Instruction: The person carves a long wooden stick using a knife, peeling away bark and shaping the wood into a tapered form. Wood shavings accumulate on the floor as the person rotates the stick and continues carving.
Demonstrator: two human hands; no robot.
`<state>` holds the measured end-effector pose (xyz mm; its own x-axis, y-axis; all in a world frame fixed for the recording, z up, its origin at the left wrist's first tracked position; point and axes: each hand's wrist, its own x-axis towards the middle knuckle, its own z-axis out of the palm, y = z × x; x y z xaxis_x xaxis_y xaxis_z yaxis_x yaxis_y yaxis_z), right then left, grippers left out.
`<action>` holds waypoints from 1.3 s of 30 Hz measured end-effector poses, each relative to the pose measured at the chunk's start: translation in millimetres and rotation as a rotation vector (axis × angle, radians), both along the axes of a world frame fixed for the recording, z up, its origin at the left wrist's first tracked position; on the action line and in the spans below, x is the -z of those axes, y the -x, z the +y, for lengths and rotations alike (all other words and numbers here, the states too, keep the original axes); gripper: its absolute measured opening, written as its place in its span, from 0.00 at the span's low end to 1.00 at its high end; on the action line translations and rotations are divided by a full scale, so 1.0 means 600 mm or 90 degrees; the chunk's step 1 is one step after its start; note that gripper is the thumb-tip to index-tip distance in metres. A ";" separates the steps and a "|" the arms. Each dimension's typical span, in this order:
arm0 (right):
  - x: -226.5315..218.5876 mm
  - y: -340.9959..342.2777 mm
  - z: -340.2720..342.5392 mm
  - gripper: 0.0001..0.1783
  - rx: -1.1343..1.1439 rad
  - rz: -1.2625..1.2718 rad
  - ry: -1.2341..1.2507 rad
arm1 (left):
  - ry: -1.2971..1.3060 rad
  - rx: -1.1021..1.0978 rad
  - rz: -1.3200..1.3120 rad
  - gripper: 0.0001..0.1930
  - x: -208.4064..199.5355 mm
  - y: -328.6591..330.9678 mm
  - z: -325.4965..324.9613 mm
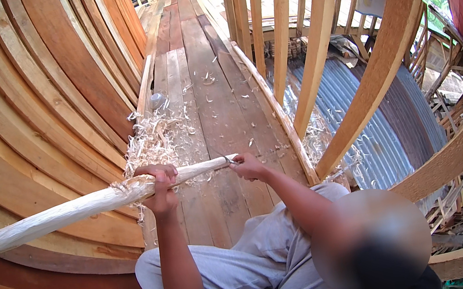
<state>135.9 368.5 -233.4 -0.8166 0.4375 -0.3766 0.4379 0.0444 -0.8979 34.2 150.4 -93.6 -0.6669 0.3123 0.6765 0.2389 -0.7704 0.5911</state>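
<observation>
A long, pale, peeled wooden pole [65,220] lies across in front of me, thick at the left and tapering to the right. My left hand [160,188] is wrapped around it, beside a ruffled patch of raised shavings. At the pole's thin right end, my right hand [248,167] is closed on a small thin metal tool [225,159], which touches or nearly touches the tip. Fingers cover most of the tool, so its exact kind is unclear. Curled wood shavings [151,143] are heaped on the planks just beyond my left hand.
Upright boards [39,73] wall the left side. Wooden railing slats [318,36] stand at the right, above corrugated metal sheets [356,116] lower down. A small round grey object [157,100] sits by the shavings on the plank floor [214,98]. My legs [235,268] are folded beneath my arms.
</observation>
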 end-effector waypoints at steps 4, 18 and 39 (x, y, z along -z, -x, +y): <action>0.000 0.009 -0.001 0.26 0.003 -0.094 -0.060 | 0.022 0.020 0.075 0.07 -0.013 0.007 -0.009; -0.037 0.042 -0.050 0.31 0.052 -0.096 -0.331 | 0.003 0.139 0.100 0.05 -0.023 0.026 -0.002; -0.063 0.030 -0.057 0.34 0.031 -0.166 -0.333 | 0.018 0.161 0.123 0.07 -0.029 0.048 0.000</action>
